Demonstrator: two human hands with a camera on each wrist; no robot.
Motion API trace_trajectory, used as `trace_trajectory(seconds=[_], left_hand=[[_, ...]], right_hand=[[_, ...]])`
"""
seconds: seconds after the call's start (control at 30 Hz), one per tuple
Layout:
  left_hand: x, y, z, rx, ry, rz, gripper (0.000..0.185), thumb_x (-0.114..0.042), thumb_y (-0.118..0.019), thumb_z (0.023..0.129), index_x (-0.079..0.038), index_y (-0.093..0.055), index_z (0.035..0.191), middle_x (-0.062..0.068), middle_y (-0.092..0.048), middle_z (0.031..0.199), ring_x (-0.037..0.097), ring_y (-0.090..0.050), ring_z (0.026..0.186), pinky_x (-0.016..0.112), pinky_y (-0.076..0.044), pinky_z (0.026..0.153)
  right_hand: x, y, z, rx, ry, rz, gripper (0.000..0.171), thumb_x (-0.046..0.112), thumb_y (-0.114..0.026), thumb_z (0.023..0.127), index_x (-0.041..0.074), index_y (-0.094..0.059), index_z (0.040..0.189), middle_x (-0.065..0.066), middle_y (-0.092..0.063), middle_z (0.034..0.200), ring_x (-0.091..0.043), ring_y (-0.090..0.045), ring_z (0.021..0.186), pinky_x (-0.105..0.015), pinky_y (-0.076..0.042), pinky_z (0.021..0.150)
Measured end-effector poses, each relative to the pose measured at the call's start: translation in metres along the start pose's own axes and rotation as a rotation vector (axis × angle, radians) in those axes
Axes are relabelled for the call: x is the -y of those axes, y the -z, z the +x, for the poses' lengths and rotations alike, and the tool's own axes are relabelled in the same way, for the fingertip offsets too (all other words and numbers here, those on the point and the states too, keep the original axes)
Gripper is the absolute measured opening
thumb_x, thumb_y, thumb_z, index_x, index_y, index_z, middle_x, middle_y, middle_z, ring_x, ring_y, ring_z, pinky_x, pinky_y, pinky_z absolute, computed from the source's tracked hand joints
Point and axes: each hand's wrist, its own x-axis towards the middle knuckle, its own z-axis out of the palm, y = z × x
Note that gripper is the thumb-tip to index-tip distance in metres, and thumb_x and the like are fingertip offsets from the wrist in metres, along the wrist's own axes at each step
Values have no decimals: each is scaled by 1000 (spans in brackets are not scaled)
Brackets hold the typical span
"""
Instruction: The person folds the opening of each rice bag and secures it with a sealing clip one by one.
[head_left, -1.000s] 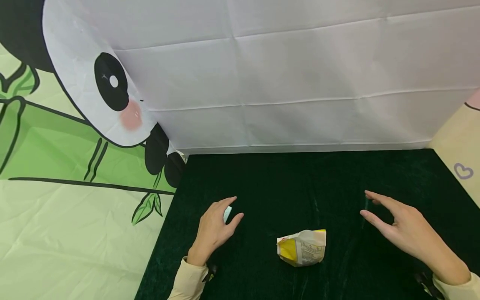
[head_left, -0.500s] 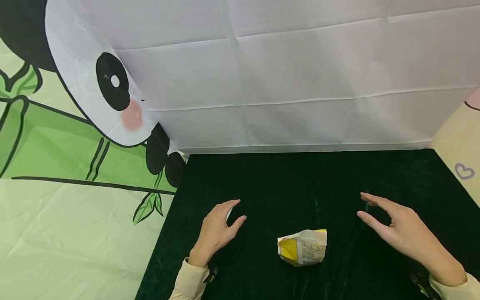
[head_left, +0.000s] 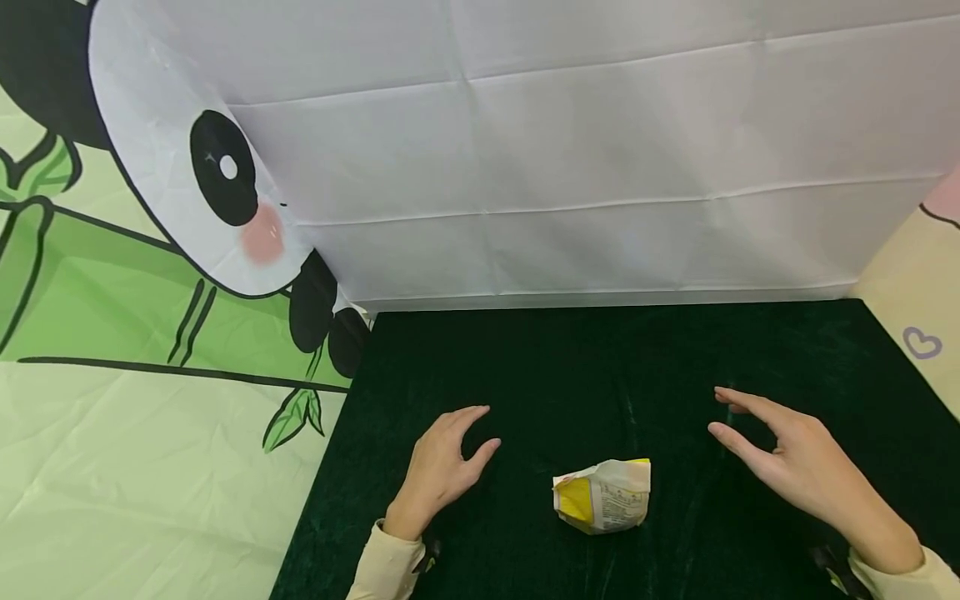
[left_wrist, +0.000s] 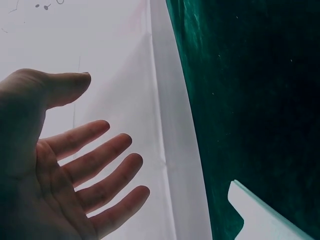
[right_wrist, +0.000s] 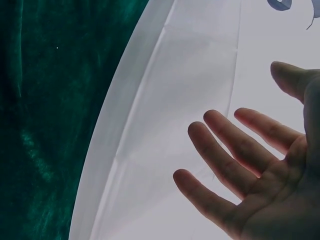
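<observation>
A crumpled yellow and white paper packet (head_left: 602,497) with small print lies on the dark green cloth between my hands. To its left is my left hand (head_left: 437,467), held over the cloth with fingers apart and nothing in the palm. On the other side my right hand (head_left: 795,454) hovers in the same way, thumb away from the fingers. A flat white piece with a pale teal edge (left_wrist: 262,215) shows at the lower right of the left wrist view; in the head view the left hand hides it. Both wrist views show relaxed, spread fingers touching nothing.
Dark green velvet cloth (head_left: 555,375) covers the table. A creased white sheet (head_left: 585,167) rises along its back edge. Printed cloth with a cartoon panda (head_left: 142,325) hangs at the left, and a cream sheet with a heart (head_left: 922,342) at the right.
My left hand has drifted slightly right and nearer to me, covering the pale teal edge seen before. The right hand has shifted a little left. The packet stays put.
</observation>
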Motion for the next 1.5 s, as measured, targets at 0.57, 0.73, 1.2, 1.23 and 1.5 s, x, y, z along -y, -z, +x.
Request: trace_trajectory(seconds=[0.57,0.73,1.2,1.23,1.5], left_hand=[[-10,-1,-3,22,-49,8,52,-46,-69,103,-23,-61,148,4,-63,152,27,-60,141,55,-50,116],[-11,2,-4,6,-40,3,50,-45,-69,102,-24,-62,148,3,-63,152,26,-60,140,54,-53,113],[-15,-3,-9,-8,-64,-40,48,-42,-71,102,-23,-64,145,1,-66,148,22,-63,136,52,-53,113],[-15,-4,-9,-10,-61,-40,47,-42,-71,102,-23,-64,145,1,-66,148,23,-63,136,53,-53,113],[-16,-3,-9,-23,-84,-52,47,-41,-71,102,-24,-64,145,0,-66,148,22,-64,135,52,-54,112]], right_hand=[[2,-3,2,-8,26,12,45,25,-78,99,11,-67,140,-13,-75,132,0,-57,94,-13,-39,72],[5,-3,2,1,29,20,44,24,-77,100,9,-67,140,-17,-75,131,0,-49,78,-21,-36,64],[7,-6,1,3,53,17,45,23,-79,98,15,-68,140,-11,-76,133,-1,-64,107,-3,-39,81],[7,-7,0,3,57,20,45,23,-79,98,15,-68,140,-10,-76,133,2,-63,110,-1,-38,84],[9,-10,-2,-6,73,47,45,21,-80,97,18,-69,140,-7,-76,132,21,-51,114,2,-36,88]])
